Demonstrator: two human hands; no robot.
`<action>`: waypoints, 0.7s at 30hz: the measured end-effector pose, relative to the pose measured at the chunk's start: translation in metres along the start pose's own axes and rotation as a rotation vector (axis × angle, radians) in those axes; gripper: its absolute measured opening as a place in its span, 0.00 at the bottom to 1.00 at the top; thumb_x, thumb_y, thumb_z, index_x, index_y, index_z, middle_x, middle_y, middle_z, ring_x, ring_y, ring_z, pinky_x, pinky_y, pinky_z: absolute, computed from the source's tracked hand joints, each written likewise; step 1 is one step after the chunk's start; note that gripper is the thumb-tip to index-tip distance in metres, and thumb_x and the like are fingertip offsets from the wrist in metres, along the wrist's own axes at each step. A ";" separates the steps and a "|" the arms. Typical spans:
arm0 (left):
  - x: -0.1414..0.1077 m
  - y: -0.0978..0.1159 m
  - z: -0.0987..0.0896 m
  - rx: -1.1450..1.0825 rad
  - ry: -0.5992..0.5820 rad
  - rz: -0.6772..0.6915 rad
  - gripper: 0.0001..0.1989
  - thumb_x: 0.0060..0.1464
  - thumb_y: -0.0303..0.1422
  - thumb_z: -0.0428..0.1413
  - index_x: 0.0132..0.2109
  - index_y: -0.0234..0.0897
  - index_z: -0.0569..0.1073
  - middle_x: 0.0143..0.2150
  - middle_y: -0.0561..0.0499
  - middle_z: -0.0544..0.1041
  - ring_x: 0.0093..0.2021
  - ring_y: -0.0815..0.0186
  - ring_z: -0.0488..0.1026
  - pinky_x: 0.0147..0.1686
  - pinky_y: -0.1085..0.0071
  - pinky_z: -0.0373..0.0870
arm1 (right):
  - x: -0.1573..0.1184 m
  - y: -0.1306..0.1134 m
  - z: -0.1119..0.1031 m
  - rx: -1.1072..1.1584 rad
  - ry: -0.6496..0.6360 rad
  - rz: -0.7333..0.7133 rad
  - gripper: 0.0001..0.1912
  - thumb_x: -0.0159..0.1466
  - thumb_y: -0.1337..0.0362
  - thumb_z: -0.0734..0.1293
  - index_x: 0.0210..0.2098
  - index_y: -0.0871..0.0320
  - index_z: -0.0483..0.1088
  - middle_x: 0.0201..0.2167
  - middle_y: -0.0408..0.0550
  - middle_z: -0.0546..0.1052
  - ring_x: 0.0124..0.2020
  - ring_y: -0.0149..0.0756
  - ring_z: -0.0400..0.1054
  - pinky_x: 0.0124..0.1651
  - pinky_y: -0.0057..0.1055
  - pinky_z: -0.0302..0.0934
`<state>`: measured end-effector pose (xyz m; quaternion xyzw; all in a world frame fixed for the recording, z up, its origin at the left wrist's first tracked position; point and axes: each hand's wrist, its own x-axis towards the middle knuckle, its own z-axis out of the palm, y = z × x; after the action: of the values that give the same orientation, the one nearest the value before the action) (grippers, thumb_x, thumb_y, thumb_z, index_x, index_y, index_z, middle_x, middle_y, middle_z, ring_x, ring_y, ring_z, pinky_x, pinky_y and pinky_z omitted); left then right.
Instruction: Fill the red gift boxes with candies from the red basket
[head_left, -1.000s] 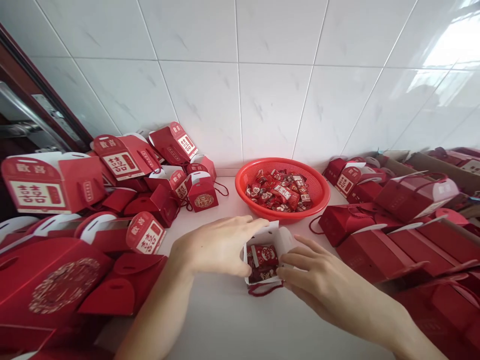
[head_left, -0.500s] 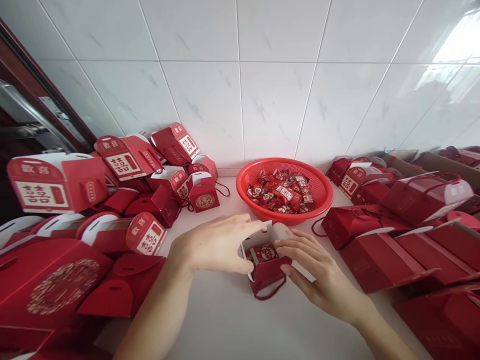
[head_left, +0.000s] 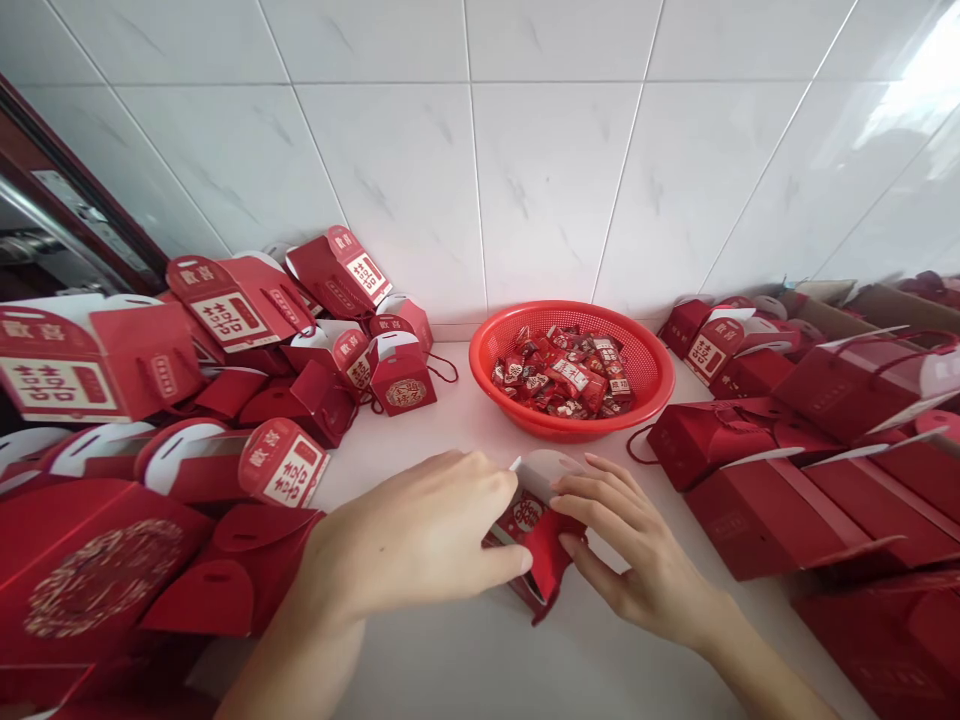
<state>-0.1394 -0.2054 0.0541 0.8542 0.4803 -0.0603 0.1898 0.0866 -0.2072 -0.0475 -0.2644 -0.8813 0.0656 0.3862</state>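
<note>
Directly between the fingers (head_left: pixel 600 515), red box (head_left: pixel 549 557)

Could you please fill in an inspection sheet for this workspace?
Surface: white tabletop, seen between the rows of boxes.
Items being handled: small red box, flaps up, red packet inside.
Clutter: red boxes crowd both the left and right; a red basket of wrapped packets stands behind.
Hands: left hand over the box's left side, right hand at its right.
Cables: nothing seen.
Surroundings: white tiled wall behind.
</note>
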 end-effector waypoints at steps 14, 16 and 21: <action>-0.005 0.002 0.001 -0.048 -0.053 0.046 0.20 0.52 0.53 0.60 0.32 0.40 0.74 0.33 0.49 0.77 0.35 0.58 0.75 0.35 0.67 0.66 | -0.003 0.003 -0.005 0.124 -0.042 0.013 0.14 0.63 0.66 0.66 0.49 0.58 0.67 0.53 0.60 0.73 0.55 0.45 0.70 0.61 0.49 0.64; -0.004 0.003 0.000 -0.045 -0.024 0.048 0.23 0.52 0.56 0.59 0.36 0.40 0.75 0.39 0.48 0.78 0.41 0.55 0.76 0.40 0.65 0.68 | -0.004 0.004 0.000 0.070 -0.022 0.014 0.21 0.64 0.66 0.67 0.56 0.58 0.65 0.56 0.62 0.72 0.59 0.47 0.68 0.60 0.48 0.66; 0.004 0.002 -0.005 -0.058 -0.020 0.119 0.25 0.52 0.54 0.61 0.48 0.40 0.74 0.46 0.48 0.76 0.45 0.56 0.76 0.43 0.65 0.68 | -0.006 0.009 0.006 0.009 0.015 0.043 0.26 0.65 0.62 0.69 0.60 0.56 0.63 0.58 0.62 0.71 0.60 0.49 0.67 0.58 0.48 0.67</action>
<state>-0.1364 -0.2012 0.0580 0.8746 0.4285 -0.0433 0.2226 0.0895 -0.2025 -0.0582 -0.2819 -0.8722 0.0761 0.3924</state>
